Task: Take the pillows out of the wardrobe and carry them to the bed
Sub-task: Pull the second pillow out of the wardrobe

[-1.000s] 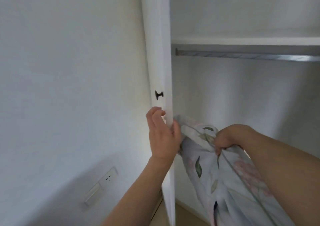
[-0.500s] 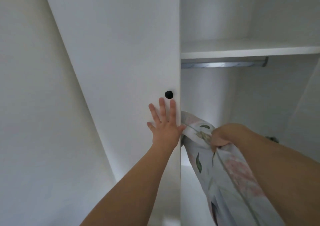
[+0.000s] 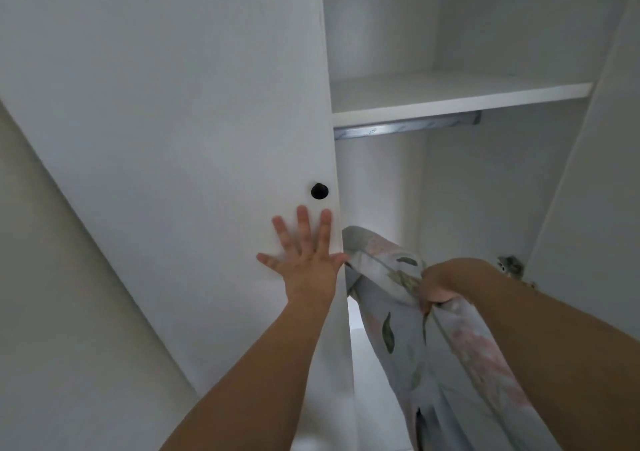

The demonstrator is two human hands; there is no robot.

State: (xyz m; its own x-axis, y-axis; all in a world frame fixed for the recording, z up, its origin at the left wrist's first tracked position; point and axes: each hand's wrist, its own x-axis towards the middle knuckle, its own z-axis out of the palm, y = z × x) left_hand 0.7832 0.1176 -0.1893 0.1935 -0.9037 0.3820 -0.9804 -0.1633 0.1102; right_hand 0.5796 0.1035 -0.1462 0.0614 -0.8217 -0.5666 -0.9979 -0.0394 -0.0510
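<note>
Floral pillow (image 3: 446, 340) in right hand (image 3: 446, 282)

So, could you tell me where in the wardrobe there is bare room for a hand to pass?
The shelf above the rail shows bare board. Below the rail, the space by the right side panel is open. It is crowded at the door edge, where the left hand presses and the right hand grips the floral pillow.

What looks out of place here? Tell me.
Nothing looks damaged or spilled. The floral pillow hangs bunched in the right hand at the open wardrobe, close to the door edge, where the left hand presses flat below the black knob.
</note>
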